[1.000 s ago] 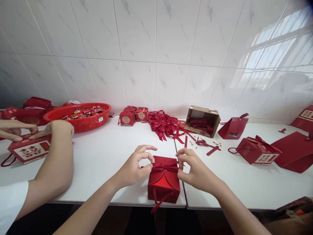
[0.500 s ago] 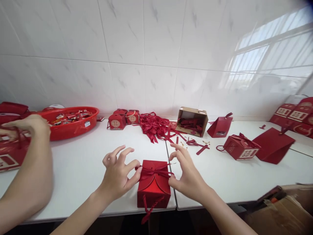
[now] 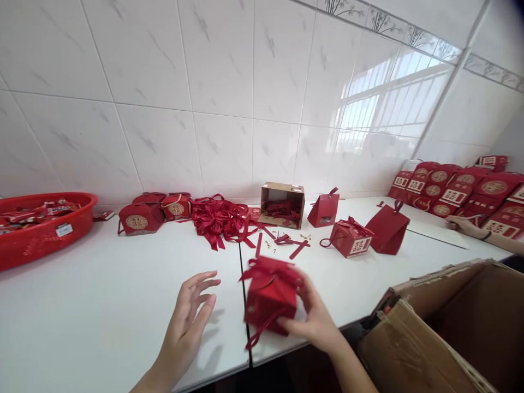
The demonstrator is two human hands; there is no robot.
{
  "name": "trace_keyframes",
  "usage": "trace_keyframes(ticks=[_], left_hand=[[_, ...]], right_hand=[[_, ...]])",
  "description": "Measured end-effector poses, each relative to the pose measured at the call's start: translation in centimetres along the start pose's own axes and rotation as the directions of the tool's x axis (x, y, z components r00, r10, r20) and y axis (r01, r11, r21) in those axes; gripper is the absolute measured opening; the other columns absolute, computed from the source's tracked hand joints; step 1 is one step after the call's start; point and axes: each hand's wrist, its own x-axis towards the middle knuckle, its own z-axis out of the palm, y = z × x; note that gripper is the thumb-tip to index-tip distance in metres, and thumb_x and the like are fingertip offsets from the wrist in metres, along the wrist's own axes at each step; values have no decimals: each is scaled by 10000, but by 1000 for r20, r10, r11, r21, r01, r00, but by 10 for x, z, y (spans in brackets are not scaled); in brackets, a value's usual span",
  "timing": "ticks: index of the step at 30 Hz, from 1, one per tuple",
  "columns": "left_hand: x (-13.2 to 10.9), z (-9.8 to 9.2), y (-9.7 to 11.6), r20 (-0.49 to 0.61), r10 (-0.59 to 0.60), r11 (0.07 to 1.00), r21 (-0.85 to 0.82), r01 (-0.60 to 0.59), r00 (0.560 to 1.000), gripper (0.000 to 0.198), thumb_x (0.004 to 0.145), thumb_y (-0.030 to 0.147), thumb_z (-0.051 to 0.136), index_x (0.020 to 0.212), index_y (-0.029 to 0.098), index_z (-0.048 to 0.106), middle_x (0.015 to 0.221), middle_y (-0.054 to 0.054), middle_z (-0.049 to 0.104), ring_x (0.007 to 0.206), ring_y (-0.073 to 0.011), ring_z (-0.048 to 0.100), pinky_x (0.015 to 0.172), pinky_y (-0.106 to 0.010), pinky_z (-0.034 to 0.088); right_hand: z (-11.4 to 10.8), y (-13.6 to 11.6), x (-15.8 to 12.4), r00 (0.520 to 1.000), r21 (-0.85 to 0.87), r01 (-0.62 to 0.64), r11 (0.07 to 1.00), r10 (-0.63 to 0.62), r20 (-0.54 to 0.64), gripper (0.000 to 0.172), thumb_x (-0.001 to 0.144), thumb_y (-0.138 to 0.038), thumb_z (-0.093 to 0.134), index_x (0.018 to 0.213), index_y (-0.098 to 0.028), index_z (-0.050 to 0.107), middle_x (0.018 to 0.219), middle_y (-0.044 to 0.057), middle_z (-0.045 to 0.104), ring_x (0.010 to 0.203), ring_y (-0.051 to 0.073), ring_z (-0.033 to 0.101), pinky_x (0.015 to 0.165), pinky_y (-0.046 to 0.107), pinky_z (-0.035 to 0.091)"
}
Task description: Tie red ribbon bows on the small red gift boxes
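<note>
My right hand (image 3: pixel 313 316) grips a red gift box (image 3: pixel 270 297) tied with a red ribbon bow and holds it tilted just above the front edge of the white table (image 3: pixel 102 305). A red cord handle dangles from the box's front. My left hand (image 3: pixel 186 322) hovers open to the left of the box, fingers spread, touching nothing.
A pile of red ribbons (image 3: pixel 216 218), a small brown carton (image 3: pixel 282 204) and several red gift boxes (image 3: pixel 347 237) lie further back. A red basin (image 3: pixel 39 226) sits at the left. A big open cardboard box (image 3: pixel 450 327) stands at the lower right. Another person's hand (image 3: pixel 464 225) rests by stacked red boxes (image 3: pixel 458 185).
My right hand has picked the red box up off the table and tilted it; my left hand has let go of the bow. The view has swung right, and the person at the left is out of sight.
</note>
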Motion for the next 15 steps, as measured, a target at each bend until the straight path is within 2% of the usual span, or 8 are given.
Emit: trace_keyframes(ticks=[2, 3, 5, 8, 10, 12, 13, 15], left_hand=[[-5, 8, -5, 93, -60, 996, 69, 54, 994, 279, 883, 363, 430, 1144, 264, 426, 1207, -76, 514, 1092, -218, 541, 864, -367, 501], [-7, 11, -8, 160, -89, 989, 130, 69, 983, 278, 871, 356, 449, 1132, 261, 446, 1179, -77, 530, 1085, -228, 544, 867, -382, 501], [-11, 16, -13, 268, -118, 968, 247, 50, 956, 302, 849, 339, 480, 1140, 261, 467, 1174, -82, 533, 1115, -249, 524, 907, -417, 480], [-15, 19, -16, 332, -104, 941, 339, -16, 938, 347, 847, 322, 477, 1189, 267, 457, 1231, -88, 491, 1165, -257, 480, 978, -449, 426], [-17, 18, -15, 357, -101, 928, 369, -41, 929, 360, 854, 319, 461, 1211, 272, 439, 1251, -87, 471, 1163, -249, 475, 986, -445, 420], [-18, 16, -14, 381, -108, 924, 379, -48, 918, 368, 863, 317, 445, 1228, 283, 418, 1262, -80, 460, 1159, -234, 476, 982, -426, 427], [-18, 15, -13, 387, -112, 925, 377, -46, 915, 368, 867, 316, 438, 1233, 287, 410, 1262, -75, 460, 1158, -226, 477, 981, -415, 430], [-18, 13, -13, 388, -118, 929, 369, -36, 914, 358, 870, 312, 431, 1227, 290, 409, 1254, -67, 467, 1152, -212, 481, 981, -394, 432]], right_hand=[[-27, 7, 11, 963, -105, 5, 994, -33, -267, 764, 691, -313, 672, 1342, -254, 276, 1339, 118, 417, 1193, 260, 463, 975, 420, 410], [-40, 9, 20, 906, -222, 0, 975, -94, -414, 761, 695, -344, 666, 1341, -239, 278, 1356, 124, 387, 1211, 268, 437, 983, 431, 398], [-64, 8, 43, 727, -482, -95, 871, -270, -631, 785, 694, -394, 661, 1350, -200, 277, 1367, 143, 345, 1257, 289, 361, 1023, 451, 338], [-96, 2, 80, 509, -629, -361, 689, -420, -752, 820, 719, -460, 618, 1377, -155, 235, 1360, 187, 302, 1292, 318, 284, 1032, 474, 299], [-115, 2, 99, 417, -623, -456, 636, -465, -781, 837, 743, -485, 590, 1396, -144, 195, 1385, 210, 211, 1296, 318, 275, 1021, 459, 314], [-134, 9, 110, 343, -599, -494, 630, -492, -800, 862, 735, -491, 602, 1409, -145, 192, 1389, 210, 169, 1313, 329, 223, 1034, 458, 293], [-142, 15, 114, 326, -581, -501, 641, -483, -813, 880, 729, -490, 613, 1418, -151, 184, 1392, 207, 159, 1317, 339, 203, 1044, 466, 274], [-155, 28, 117, 360, -544, -524, 655, -409, -839, 904, 712, -493, 636, 1429, -179, 184, 1403, 204, 146, 1312, 371, 203, 1050, 504, 239]])
